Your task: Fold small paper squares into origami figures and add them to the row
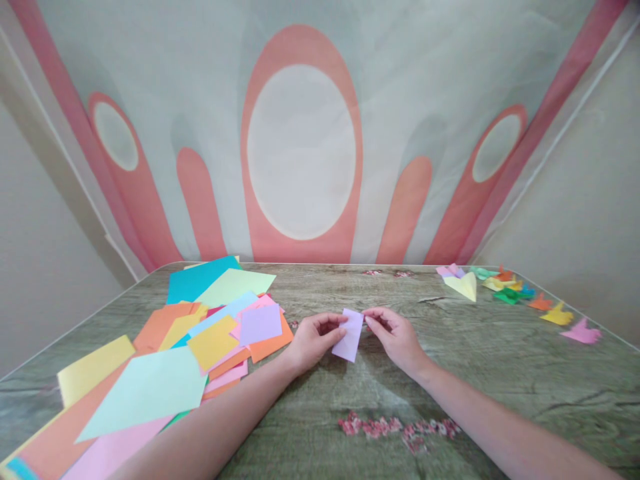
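Observation:
Between my two hands is a small sheet of light purple paper (350,341), held tilted just above the wood-look table (300,427). My left hand (316,340) pinches its left edge between thumb and fingers. At its upper right corner, my right hand (395,337) is closed in a pinch, thumb against the forefinger. Faint creases seem to show on the paper. A loose purple square (261,325) lies on the pile of colored paper to the left of my left hand.
Overlapping colored sheets (150,387) cover the table's left side, reaching under my left forearm. Folded paper figures (557,315) line the right edge, with a pale yellow folded piece (463,285) at the back right. Behind the table hangs a pink and grey patterned backdrop (300,147).

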{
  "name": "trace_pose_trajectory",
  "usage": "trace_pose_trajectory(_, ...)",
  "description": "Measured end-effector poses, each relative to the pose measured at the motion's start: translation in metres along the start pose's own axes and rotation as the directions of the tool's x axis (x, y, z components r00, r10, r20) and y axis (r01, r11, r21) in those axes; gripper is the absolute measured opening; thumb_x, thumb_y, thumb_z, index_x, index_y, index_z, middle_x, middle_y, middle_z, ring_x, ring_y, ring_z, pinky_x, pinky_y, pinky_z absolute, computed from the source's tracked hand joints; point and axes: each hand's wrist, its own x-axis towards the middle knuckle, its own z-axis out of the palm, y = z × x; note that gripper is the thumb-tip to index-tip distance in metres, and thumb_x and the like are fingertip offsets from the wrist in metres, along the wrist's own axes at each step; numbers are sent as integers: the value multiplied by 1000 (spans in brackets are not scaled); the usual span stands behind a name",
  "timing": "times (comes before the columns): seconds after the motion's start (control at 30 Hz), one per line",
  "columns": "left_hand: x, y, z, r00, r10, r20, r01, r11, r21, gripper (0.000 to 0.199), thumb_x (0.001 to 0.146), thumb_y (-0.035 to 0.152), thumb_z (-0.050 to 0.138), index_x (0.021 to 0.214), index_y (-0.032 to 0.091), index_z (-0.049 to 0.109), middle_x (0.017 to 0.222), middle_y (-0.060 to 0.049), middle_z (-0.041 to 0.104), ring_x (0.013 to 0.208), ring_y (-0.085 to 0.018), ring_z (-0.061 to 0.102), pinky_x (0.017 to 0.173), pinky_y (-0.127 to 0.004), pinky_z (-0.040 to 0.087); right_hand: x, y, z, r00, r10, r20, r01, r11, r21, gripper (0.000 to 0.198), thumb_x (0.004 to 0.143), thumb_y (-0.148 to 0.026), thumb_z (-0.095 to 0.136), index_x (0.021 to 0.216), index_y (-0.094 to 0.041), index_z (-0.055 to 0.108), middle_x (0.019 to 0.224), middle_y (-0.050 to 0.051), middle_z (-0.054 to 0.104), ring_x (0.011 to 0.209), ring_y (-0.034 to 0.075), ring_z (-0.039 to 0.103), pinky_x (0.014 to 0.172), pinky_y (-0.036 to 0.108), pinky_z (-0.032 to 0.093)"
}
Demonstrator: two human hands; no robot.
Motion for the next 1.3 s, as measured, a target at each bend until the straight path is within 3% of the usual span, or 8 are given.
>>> trace_pose_trajectory(0.13, 1, 0, -1, 1000, -10, -12, 10, 1000, -13, 38, 71, 34, 68, 102, 14, 63, 100, -9, 67, 86, -18, 61, 75, -26, 46, 0, 0, -2, 999, 39, -11, -39, 999, 31, 26, 84, -36, 50, 99, -19, 63, 81, 5, 66, 73, 18, 61, 70, 32, 50)
trace_pose_trajectory(0.3, 0, 4, -1, 1000, -21, -15, 21, 999, -29, 37, 71, 34, 68, 101, 14, 63, 99, -8, 67, 85, -18, 61, 75, -26, 46, -1, -2, -1, 999, -7, 36, 4, 997, 73, 31, 83, -32, 52, 112, -22, 58, 103, 6, 63, 91, 19, 59, 81, 33, 48)
trace_pose_trajectory(0.43, -1, 9, 0, 999, -23, -23, 23, 999, -36, 37, 70, 37, 68, 100, 15, 65, 98, -8, 67, 86, -19, 61, 75, -28, 46, -3, -3, 0, 990, -64, 126, 56, 996, 69, 36, 81, -26, 56, 117, -22, 55, 106, 7, 60, 90, 18, 59, 79, 32, 48)
trace_pose_trajectory(0.63, -3, 14, 1, 999, -33, -38, 32, 999, -27, 37, 69, 39, 68, 97, 15, 66, 98, -8, 67, 87, -21, 61, 76, -29, 46, -4, -4, 0, 977, -125, 172, 120, 992, 41, 34, 79, -22, 56, 113, -22, 56, 106, 7, 57, 84, 17, 57, 76, 31, 48)
trace_pose_trajectory(1.03, -3, 15, 1, 999, -37, -31, 36, 999, -16, 39, 69, 41, 68, 98, 15, 67, 97, -8, 67, 86, -21, 61, 77, -30, 46, -3, -3, 0, 970, -123, 207, 120, 992, 29, 33, 79, -21, 56, 112, -22, 56, 100, 5, 54, 77, 14, 53, 69, 28, 45)
trace_pose_trajectory(1.3, -1, 7, -1, 999, 7, 48, -5, 999, -46, 38, 69, 35, 69, 101, 14, 65, 100, -8, 66, 90, -20, 60, 82, -30, 46, -3, -3, 2, 980, -50, 195, 29, 994, 109, 21, 77, -19, 56, 98, -20, 56, 81, 1, 55, 68, 13, 53, 62, 25, 44)
